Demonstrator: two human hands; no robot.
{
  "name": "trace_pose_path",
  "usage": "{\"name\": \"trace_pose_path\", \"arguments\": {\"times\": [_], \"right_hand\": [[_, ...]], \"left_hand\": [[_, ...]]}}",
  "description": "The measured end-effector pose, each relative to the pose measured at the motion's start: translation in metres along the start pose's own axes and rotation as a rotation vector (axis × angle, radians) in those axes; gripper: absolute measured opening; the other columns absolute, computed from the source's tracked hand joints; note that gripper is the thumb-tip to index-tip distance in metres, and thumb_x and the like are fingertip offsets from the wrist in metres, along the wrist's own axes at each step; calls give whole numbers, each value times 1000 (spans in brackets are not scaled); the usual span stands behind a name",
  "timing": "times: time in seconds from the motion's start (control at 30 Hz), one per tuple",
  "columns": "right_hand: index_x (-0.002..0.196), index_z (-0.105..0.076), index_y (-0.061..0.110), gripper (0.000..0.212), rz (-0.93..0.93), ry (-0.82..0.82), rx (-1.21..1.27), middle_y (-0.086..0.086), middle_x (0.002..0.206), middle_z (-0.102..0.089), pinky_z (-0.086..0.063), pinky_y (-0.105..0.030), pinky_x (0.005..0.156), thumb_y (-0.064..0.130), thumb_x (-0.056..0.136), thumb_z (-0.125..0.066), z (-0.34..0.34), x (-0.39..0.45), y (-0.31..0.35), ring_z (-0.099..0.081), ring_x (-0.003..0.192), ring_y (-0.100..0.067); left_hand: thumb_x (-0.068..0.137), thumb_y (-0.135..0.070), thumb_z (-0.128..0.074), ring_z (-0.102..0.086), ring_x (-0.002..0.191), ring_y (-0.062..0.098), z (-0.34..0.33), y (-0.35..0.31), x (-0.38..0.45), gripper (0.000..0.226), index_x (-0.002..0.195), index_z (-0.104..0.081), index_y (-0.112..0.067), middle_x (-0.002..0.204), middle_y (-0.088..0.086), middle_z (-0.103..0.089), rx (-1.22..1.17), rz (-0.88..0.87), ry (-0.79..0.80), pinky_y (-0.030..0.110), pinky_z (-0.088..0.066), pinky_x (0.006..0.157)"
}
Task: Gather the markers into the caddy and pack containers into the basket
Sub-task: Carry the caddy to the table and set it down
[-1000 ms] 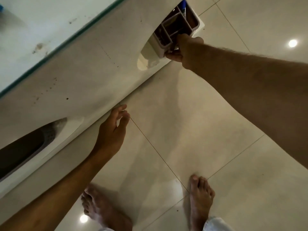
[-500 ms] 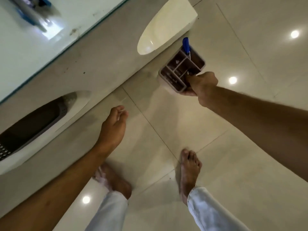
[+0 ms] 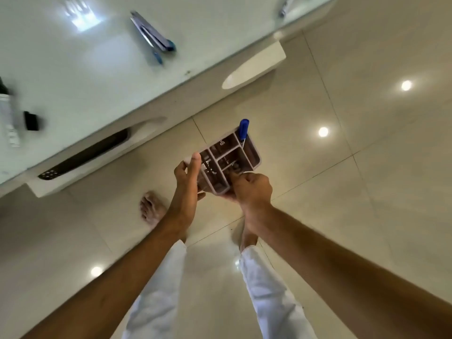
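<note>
Between both hands — grey divided caddy (image 3: 230, 159), blue marker (image 3: 243, 129) upright.

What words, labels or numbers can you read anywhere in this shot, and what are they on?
None can be read.
Blue marker in the caddy: print on the barrel, too small to read.
Markers on the table: blurred, no text legible.
White object at the table's left edge: dark marks, too blurred to read.
Caddy: no label visible.
</note>
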State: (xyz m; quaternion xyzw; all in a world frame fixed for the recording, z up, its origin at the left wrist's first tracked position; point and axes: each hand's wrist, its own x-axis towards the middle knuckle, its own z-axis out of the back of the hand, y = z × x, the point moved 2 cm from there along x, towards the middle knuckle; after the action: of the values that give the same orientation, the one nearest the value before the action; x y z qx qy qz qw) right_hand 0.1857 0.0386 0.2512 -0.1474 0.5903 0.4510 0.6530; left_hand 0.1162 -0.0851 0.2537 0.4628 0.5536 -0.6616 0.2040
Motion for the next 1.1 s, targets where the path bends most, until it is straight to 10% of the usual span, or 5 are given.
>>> {"name": "trace_pose_path", "arguments": {"times": [0.3,0.47,0.6,0.9,1.1], "right_hand": [[89,-74,13,6,241,114,-163,-1,77,-82,-68,-34,64,19,91,-76,-74,-131,47,-81,67,-20],[111,-70,13,43,528,102,-510,4,85,-78,-67,-42,71,44,85,-83,-118,-172,100,-79,77,-20],[146,-44,16,80,795,193,-813,25,87,-60,-52,-30,82,46,84,-84,-162,-197,139,-66,91,-8],[118,-50,29,41,817,325,-919,18,98,-64,-43,-14,66,40,90,-79,-240,-210,183,-65,90,-4],[131,-55,12,45,792,286,-889,2,110,-67,-47,-20,70,28,94,-76,-273,-190,219,-67,94,-14]], "left_hand": [[91,-66,-49,-73,110,30,123,-69,-74,78,142,-49,-6,129,21,-67,-60,-118,-110,34,-64,76],[85,-72,-49,-74,111,29,198,-119,-100,83,139,-53,-9,130,17,-68,-114,-190,-151,33,-62,71],[88,-72,-48,-73,114,33,246,-155,-111,82,142,-53,-11,129,17,-70,-85,-230,-147,48,-64,82],[72,-103,-29,-53,142,11,299,-200,-107,104,157,-41,-44,157,-7,-53,-31,-198,-143,48,-36,125],[87,-88,-11,-55,135,16,300,-242,-82,80,135,-62,-47,145,-2,-65,-127,-127,-259,49,-35,124]]}}
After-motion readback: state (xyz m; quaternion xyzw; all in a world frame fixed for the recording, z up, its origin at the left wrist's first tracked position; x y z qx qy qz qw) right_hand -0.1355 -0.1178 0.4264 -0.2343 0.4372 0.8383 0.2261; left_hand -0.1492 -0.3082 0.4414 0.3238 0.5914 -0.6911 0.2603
